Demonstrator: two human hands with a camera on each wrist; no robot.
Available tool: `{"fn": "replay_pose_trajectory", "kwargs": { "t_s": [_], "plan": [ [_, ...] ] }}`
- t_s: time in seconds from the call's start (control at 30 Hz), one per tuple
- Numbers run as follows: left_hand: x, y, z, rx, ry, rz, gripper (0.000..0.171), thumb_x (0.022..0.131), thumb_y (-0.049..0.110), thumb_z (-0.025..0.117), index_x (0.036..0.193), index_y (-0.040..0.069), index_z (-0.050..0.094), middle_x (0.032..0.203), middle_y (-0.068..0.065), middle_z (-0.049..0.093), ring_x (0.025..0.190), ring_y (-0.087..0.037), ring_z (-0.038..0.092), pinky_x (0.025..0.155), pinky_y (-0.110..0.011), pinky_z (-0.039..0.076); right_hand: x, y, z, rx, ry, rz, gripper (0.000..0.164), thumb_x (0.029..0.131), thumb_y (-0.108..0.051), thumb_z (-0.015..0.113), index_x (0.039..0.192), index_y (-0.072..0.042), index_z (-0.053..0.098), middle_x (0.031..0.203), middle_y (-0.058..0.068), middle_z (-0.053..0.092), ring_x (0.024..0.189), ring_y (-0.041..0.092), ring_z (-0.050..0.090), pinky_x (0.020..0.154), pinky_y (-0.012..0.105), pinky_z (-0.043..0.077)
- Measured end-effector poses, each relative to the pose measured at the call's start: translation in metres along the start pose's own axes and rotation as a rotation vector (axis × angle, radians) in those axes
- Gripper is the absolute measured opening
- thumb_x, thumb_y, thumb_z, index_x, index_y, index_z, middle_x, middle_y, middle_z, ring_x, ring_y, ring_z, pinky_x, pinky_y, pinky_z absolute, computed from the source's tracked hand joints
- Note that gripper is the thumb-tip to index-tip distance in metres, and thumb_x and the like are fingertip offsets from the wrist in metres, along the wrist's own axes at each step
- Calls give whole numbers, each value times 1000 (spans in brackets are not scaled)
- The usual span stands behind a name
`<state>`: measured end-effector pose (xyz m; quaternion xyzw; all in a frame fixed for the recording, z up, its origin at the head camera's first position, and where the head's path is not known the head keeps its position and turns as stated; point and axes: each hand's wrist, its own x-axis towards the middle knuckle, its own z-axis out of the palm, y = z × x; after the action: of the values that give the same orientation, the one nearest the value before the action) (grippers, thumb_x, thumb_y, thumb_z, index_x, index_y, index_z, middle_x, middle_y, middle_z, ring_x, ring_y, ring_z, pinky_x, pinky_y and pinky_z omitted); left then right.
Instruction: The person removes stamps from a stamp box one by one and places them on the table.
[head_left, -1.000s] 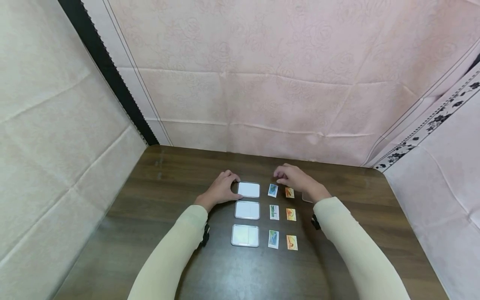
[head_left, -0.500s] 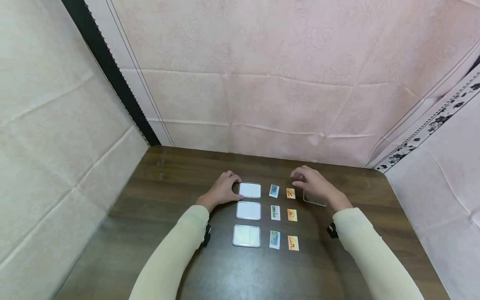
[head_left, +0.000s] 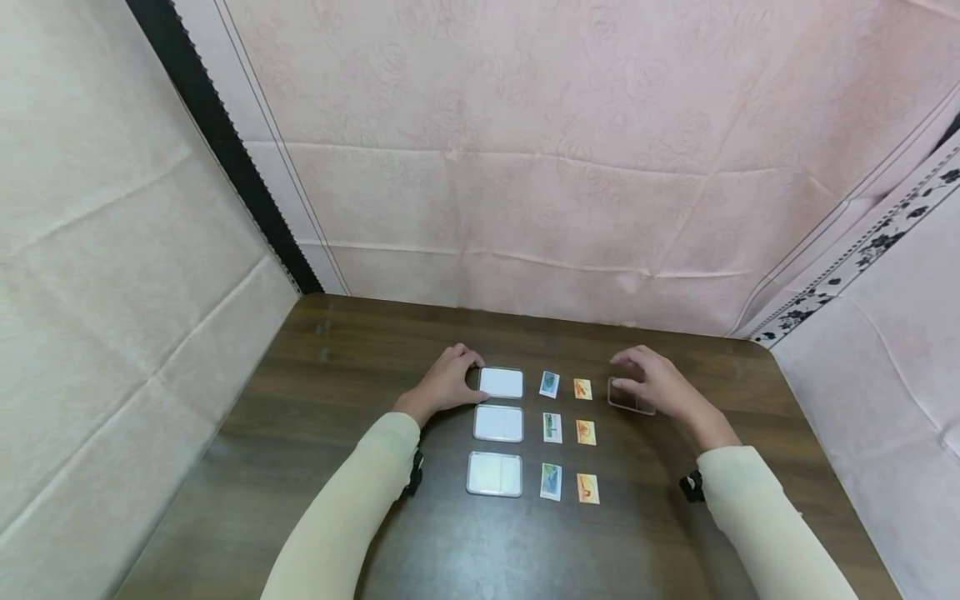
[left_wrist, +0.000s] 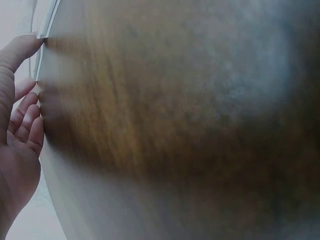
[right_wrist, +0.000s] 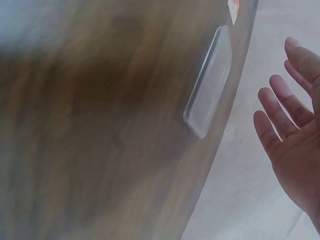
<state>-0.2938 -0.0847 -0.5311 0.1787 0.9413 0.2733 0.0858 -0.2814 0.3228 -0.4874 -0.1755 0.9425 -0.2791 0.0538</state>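
Note:
At the back of the table, my left hand (head_left: 447, 380) grips the left end of the farthest white rectangular plastic case (head_left: 501, 382), thumb at its near corner and index finger at its far one. In the left wrist view, the thumb (left_wrist: 22, 50) meets the case's edge and the other fingers rest low beside it. My right hand (head_left: 660, 385) is above a clear plastic lid (head_left: 633, 405) at the right, holding nothing, its fingers loosely bent. The right wrist view shows that lid (right_wrist: 210, 82) lying flat on the wood, apart from the fingers.
Two more white cases (head_left: 498, 423) line up in front of the held one. Right of them run a column of blue-green picture cards (head_left: 552, 427) and a column of orange-yellow cards (head_left: 586, 432). A pale cloth (head_left: 480, 208) hangs behind the brown table (head_left: 300, 467).
My right hand has moved right, from above the far cards to above the clear lid, uncovering the orange card. My left hand keeps its place at the far case.

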Motion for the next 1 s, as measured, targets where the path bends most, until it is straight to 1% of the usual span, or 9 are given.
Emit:
{"fn": "replay_pose_trajectory", "kwargs": {
  "t_s": [0.2,0.37,0.43,0.67,0.83,1.0],
  "plan": [
    [0,0,1,5,2,-3,59,84,44,84,131,15,63,132,-4,53,123,-22,47,106,-41,47,-15,13,0,-12,4,18,52,94,-22,77,140,-5,58,144,20,55,135,45,50,107,64,41],
    [0,1,0,8,-3,-9,59,84,45,84,130,15,63,133,-5,53,123,-23,47,107,-41,47,-26,25,1,-9,1,49,61,92,-24,80,144,-5,55,149,21,50,140,45,45,109,65,37],
    [0,1,0,8,-1,-7,59,84,45,84,130,15,63,133,-5,53,123,-23,47,107,-41,46,-29,31,2,-20,6,54,63,91,-25,81,144,-5,55,149,21,50,139,45,45,110,65,37],
    [0,1,0,13,-1,-11,59,84,45,84,131,15,63,133,-4,53,123,-23,46,107,-41,46,-35,47,8,-74,15,59,71,86,-32,85,143,-4,56,145,25,52,131,45,51,105,65,41],
    [0,2,-1,6,1,-11,59,84,45,84,130,15,63,132,-5,53,122,-23,46,106,-41,47,-35,52,12,-88,11,50,74,84,-32,87,143,-2,55,144,28,51,130,48,50,104,65,41],
    [-1,2,-1,6,1,-5,59,84,44,85,130,14,63,132,-5,53,122,-23,47,106,-41,47,-35,52,14,-100,-2,46,72,86,-33,85,143,0,56,143,30,51,130,50,47,104,67,39]
  ]
}}
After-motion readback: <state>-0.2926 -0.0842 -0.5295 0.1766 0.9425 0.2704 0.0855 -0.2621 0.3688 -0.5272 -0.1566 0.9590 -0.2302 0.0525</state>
